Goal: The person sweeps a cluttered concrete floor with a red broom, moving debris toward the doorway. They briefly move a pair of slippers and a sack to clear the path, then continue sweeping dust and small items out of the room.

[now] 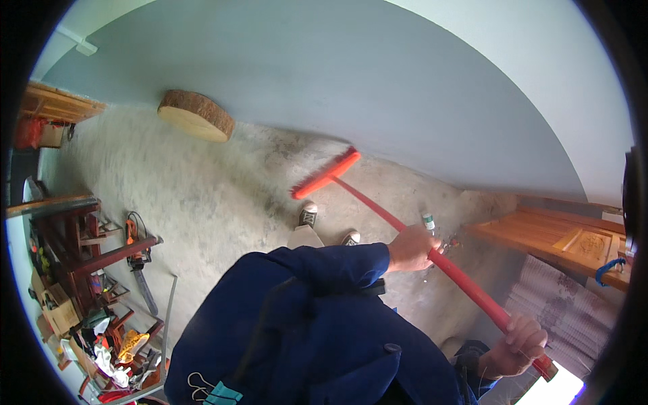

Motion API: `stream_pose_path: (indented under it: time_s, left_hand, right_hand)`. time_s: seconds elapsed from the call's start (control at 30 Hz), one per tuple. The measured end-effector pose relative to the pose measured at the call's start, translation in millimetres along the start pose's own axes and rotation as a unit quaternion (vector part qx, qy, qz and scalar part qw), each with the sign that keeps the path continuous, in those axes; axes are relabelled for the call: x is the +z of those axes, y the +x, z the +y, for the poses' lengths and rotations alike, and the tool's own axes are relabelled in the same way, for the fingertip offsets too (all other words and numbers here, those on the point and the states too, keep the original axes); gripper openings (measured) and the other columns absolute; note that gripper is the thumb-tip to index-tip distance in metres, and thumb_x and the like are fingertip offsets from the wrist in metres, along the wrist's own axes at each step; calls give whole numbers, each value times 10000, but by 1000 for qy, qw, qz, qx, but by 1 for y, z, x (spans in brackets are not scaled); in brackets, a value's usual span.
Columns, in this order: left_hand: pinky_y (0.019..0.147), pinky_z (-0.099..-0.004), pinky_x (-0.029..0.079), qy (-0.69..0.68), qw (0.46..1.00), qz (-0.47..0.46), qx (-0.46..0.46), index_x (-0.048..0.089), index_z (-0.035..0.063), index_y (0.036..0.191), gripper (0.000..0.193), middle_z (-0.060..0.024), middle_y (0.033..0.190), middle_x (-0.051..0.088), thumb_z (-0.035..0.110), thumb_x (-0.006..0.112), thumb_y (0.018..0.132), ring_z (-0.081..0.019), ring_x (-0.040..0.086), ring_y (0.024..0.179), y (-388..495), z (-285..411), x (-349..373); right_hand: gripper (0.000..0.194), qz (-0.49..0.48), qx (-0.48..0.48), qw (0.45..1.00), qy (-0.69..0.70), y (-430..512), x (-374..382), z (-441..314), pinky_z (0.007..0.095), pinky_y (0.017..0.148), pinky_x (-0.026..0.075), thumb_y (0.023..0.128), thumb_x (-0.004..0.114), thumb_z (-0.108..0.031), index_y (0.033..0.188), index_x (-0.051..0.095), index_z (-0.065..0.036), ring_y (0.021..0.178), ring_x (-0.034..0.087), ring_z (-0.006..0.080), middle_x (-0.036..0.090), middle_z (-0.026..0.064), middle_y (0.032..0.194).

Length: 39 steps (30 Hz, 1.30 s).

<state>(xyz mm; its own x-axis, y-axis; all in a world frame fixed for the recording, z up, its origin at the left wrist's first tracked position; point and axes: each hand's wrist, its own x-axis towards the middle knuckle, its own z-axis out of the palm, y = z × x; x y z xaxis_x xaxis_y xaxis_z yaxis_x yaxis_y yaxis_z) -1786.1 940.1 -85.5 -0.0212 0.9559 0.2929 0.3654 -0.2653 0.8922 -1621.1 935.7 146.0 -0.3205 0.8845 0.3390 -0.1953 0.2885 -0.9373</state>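
A broom with a red head (pixel 326 174) and dark red bristles touches the concrete floor near the grey wall, its red handle (pixel 468 286) running down to the lower right. My left hand (pixel 412 248) is closed around the middle of the handle. Lower right, near the handle's end, my right hand (pixel 516 347) grips it too. The broom head lies just beyond my shoes (pixel 308 215). Some small litter (pixel 450 243) lies on the floor beside a green-and-white bottle-like item (pixel 429 223), past my left hand.
A thick round wood slab (pixel 195 116) leans at the grey wall (pixel 324 66). An orange chainsaw (pixel 136 248) and dark red wooden furniture (pixel 83 253) stand left, above cluttered cloths (pixel 131 347). A wooden door (pixel 572 243) is at right, near a corrugated mat (pixel 562 298).
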Motion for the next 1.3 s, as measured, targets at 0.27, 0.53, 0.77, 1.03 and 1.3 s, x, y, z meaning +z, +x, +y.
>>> stream_pose_path:
  time_s: [0.27,0.53,0.77,1.03,1.3]
  left_hand:
    - [434,-413,384,69,997,7,38,484,117,527,282,-86,472,498,233,609,752,-301,517,455,-13,41,-65]
    - [462,-413,407,109,988,-13,104,522,127,525,177,-78,496,525,202,608,661,-308,543,498,34,38,11]
    - [491,-426,425,3,993,-71,92,525,109,553,132,-98,535,546,172,590,649,-324,559,542,25,91,107]
    - [448,-402,404,147,985,28,87,559,124,575,77,-82,504,536,168,613,607,-302,543,485,-1,152,64]
    - [478,-418,419,139,985,19,98,532,124,543,112,-89,507,529,168,602,619,-314,552,514,34,94,109]
  right_hand:
    - [396,10,-41,971,234,7,-8,-18,239,512,354,926,445,-340,607,329,-137,511,310,96,303,-24,525]
    - [402,69,-75,993,64,-25,-50,-24,255,574,305,929,421,-359,610,308,-143,556,286,102,264,-35,549]
    - [438,47,-165,984,-53,-72,-102,-66,239,479,328,879,514,-389,580,309,-143,490,300,85,308,-35,498]
    - [398,-44,-162,966,196,-72,-167,-95,189,451,345,870,556,-276,567,336,-139,473,317,74,340,-26,480]
    - [392,-14,-111,992,66,-63,-141,-55,279,586,329,895,489,-362,614,343,-131,566,323,103,352,-19,563]
